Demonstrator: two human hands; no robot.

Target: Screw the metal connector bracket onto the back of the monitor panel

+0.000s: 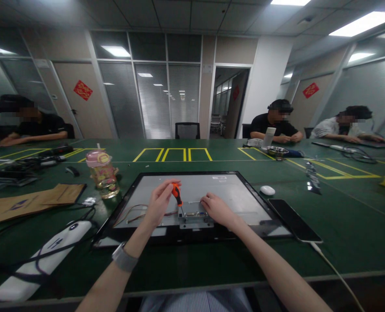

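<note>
My left hand [158,203] is closed around the orange and black handle of a screwdriver [177,193]. The screwdriver stands nearly upright, its tip down at the left end of a metal bracket with a circuit board and connector ports [195,215]. At the board's right back edge, my right hand [217,209] has its fingers curled and pressed against it; the fingertips are partly hidden. Under both hands lies a flat display panel [244,190] with its grey back up and a black frame. Thin wires [132,213] run over the panel's left part to the board.
Right of the panel are a white earbud case [267,190] and a charging phone [295,220]. On the left stand a pink-lidded bottle [102,173], a paper bag [33,201] and a white device wrapped in cable [46,260]. Several people sit across the green table [166,264].
</note>
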